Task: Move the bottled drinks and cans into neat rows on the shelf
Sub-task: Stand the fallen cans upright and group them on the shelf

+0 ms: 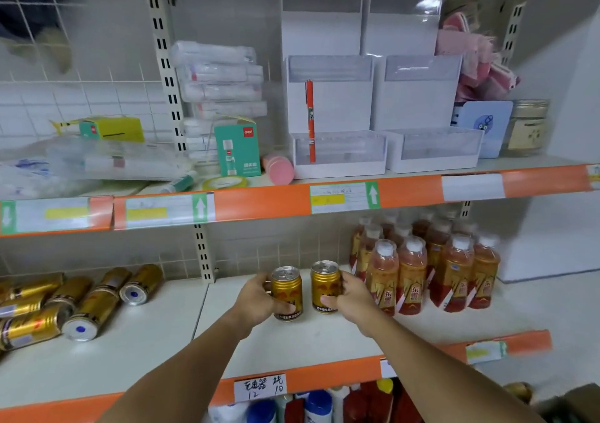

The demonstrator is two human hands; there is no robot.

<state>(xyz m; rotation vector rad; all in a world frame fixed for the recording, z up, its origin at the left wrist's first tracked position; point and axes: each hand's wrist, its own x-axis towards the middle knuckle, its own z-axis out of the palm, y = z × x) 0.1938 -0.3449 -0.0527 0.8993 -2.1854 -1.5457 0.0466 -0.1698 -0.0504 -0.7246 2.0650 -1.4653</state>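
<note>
Two gold cans stand upright side by side on the white middle shelf (324,335). My left hand (256,299) grips the left can (287,289) from its left side. My right hand (352,296) grips the right can (324,284) from its right side. Just right of my right hand stand several orange bottled drinks (431,270) with white caps, in rows running back to the wall. Several more gold cans (78,302) lie on their sides in a loose heap at the shelf's left end.
The upper shelf (259,205) holds white display boxes (341,153), an orange pen (310,120), a teal box, plastic packets and a jar. Bottles (311,406) fill the shelf below. A slotted upright (204,253) stands behind the cans. A white wall bounds the right side.
</note>
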